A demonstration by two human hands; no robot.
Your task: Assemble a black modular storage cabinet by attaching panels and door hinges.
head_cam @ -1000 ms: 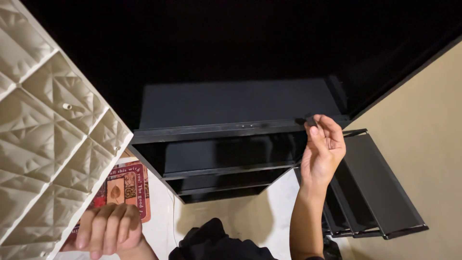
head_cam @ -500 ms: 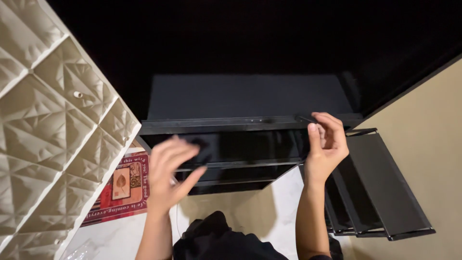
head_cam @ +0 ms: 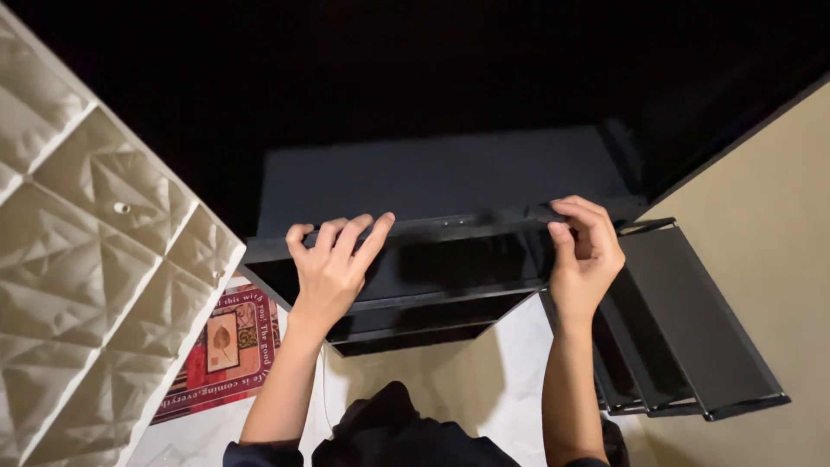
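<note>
Hands grip the black shelf point(head_cam: 406, 232) edge: our left hand point(head_cam: 333, 264) curled over it, right hand point(head_cam: 588, 255) pinching; we hold it level

This looks like a room in a home, seen at a tall black cabinet point(head_cam: 450, 182) with its door swung open. Inside the cabinet run several glossy black shelves point(head_cam: 432, 298), one below another, and more black shelves point(head_cam: 683, 320) hang on the opened door to its right. Left of the cabinet stands a cream panel point(head_cam: 86, 259) with a quilted, diamond-folded surface and a small stud, like decorative wall padding. Below the cabinet lies pale marbled flooring point(head_cam: 510, 389), and a red printed card point(head_cam: 220, 346) rests there by the panel. Right of the cabinet is a plain beige wall point(head_cam: 769, 216).
</note>
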